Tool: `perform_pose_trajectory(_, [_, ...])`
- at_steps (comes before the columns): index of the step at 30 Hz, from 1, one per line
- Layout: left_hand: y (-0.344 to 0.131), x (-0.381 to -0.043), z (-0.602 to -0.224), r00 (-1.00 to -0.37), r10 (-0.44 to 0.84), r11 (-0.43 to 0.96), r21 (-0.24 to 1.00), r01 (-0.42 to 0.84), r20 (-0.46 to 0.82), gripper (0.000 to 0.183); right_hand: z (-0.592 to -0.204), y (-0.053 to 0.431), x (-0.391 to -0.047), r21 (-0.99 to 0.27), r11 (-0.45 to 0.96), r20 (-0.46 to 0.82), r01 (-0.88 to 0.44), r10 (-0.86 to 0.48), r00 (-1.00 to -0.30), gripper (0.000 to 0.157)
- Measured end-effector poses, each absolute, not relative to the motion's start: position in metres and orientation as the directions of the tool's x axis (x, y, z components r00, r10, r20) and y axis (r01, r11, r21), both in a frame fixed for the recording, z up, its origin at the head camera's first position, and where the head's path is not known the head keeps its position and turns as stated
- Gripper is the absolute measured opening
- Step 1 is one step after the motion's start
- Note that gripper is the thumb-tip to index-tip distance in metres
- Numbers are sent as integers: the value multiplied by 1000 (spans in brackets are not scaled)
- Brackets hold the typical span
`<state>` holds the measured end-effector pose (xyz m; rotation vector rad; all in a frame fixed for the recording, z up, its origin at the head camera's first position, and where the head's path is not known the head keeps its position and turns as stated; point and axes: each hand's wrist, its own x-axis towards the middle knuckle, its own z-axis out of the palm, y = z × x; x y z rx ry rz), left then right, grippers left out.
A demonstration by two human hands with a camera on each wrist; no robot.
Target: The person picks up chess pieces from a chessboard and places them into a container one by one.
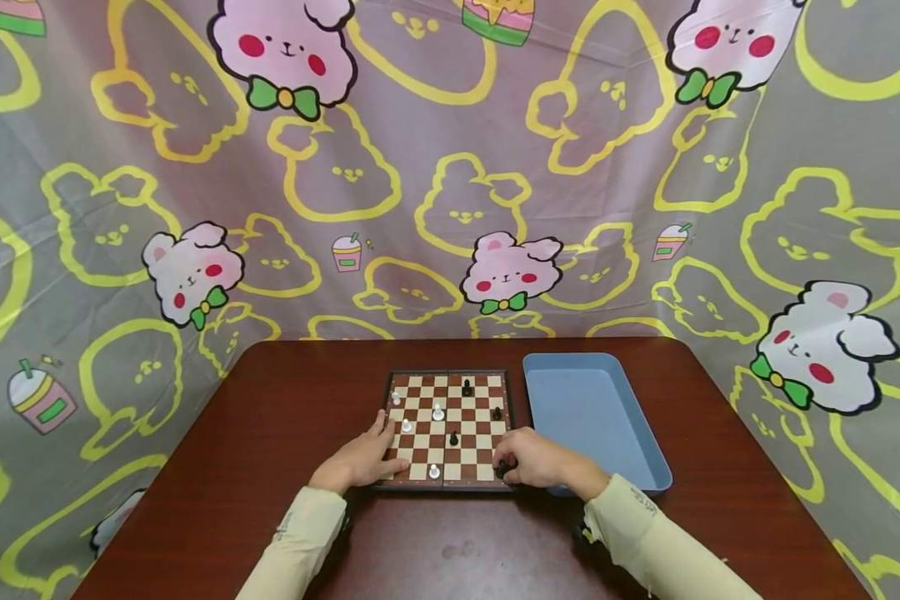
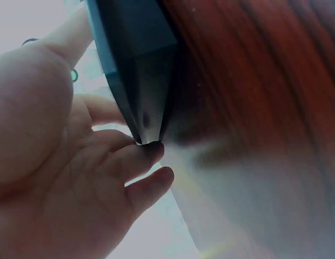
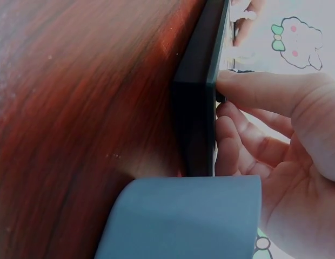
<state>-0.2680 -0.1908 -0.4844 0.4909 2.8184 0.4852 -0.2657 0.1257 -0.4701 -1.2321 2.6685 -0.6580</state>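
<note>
A brown-and-cream chessboard (image 1: 465, 461) with a dark rim lies on the table. My left hand (image 1: 363, 454) rests at its left side, fingers straight, thumb over the near-left squares; in the left wrist view its fingers touch the dark edge of the board (image 2: 132, 59). At the near-right corner, my right hand (image 1: 531, 457) pinches a black chess piece (image 1: 502, 469) between thumb and fingers, mostly hidden by them. Several white pieces stand on the left half, among them a white piece (image 1: 438, 412). Black pieces stand toward the right, one a black piece (image 1: 453, 438) near the middle.
Right of the board sits a blue-grey tray (image 1: 648, 425), its near-left wall close under my right wrist. The dark red wooden table (image 1: 307, 375) ends at a patterned cloth (image 1: 390, 275) hung at the back and sides.
</note>
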Motion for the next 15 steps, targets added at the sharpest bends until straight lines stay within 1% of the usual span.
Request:
perform_pose_trajectory(9, [-190, -270, -483, -910, 372, 882, 372, 287, -180, 84, -468, 125, -267, -434, 584, 48, -686, -746, -665, 13])
perform_pose_trajectory(15, [-190, -271, -483, -912, 369, 878, 389, 279, -180, 85, -469, 125, -268, -451, 570, 46, -686, -753, -656, 13])
